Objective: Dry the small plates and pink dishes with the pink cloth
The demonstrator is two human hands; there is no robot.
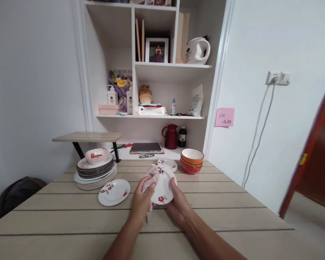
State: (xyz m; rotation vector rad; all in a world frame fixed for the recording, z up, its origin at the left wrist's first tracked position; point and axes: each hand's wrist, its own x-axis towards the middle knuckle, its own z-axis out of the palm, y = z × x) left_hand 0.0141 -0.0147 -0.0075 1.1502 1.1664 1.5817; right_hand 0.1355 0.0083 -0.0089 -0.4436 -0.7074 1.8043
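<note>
Above the table, my right hand [180,206] grips the right edge of a white plate [164,186] with red flowers, thumb on its face and fingers beneath. My left hand [143,196] is closed on a pale pink cloth [152,175], which lies against the plate's left side and dangles below. To the left, a similar flowered plate [114,192] lies flat on the table. Just behind the held plate sits a small stack of flowered plates [167,164], partly hidden by it.
A tall plate stack [96,177] topped by a square bowl [96,154] stands at left, beside a small raised shelf [88,137]. Stacked orange and red bowls [191,160] stand at right. Behind are a laptop [145,147], glasses [146,156] and a red jug [170,137].
</note>
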